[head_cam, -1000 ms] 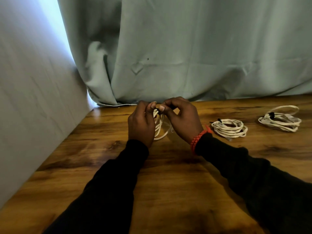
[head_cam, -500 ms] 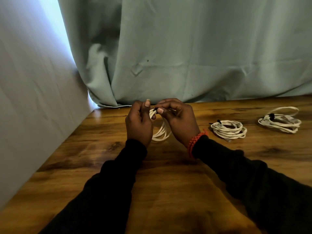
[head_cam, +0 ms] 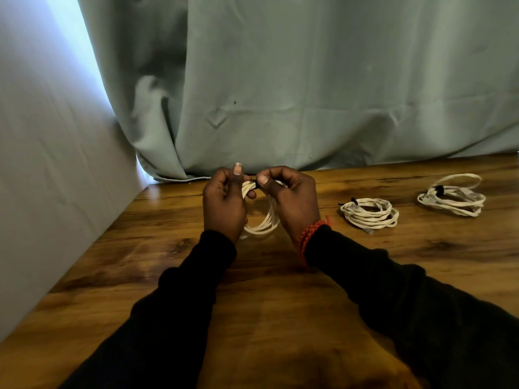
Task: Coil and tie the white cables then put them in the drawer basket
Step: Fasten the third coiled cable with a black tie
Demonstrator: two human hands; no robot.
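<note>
A coiled white cable [head_cam: 262, 224] hangs between both hands above the wooden table [head_cam: 269, 290]. My left hand [head_cam: 223, 204] grips the coil's top left, its thumb raised. My right hand [head_cam: 292, 200] pinches a small black tie [head_cam: 256, 185] at the top of the coil. Two more coiled white cables lie on the table to the right, each with a black tie: the nearer coil [head_cam: 370, 212] and the farther coil [head_cam: 452, 198]. No drawer basket is in view.
A grey-green curtain [head_cam: 309, 94] hangs along the table's back edge. A pale wall [head_cam: 50, 178] borders the table on the left. A red beaded bracelet [head_cam: 310, 234] is on my right wrist.
Both hands shifted slightly left and lower with the coil. My left thumb lifted upright while my right fingers kept working the black tie at the top.
</note>
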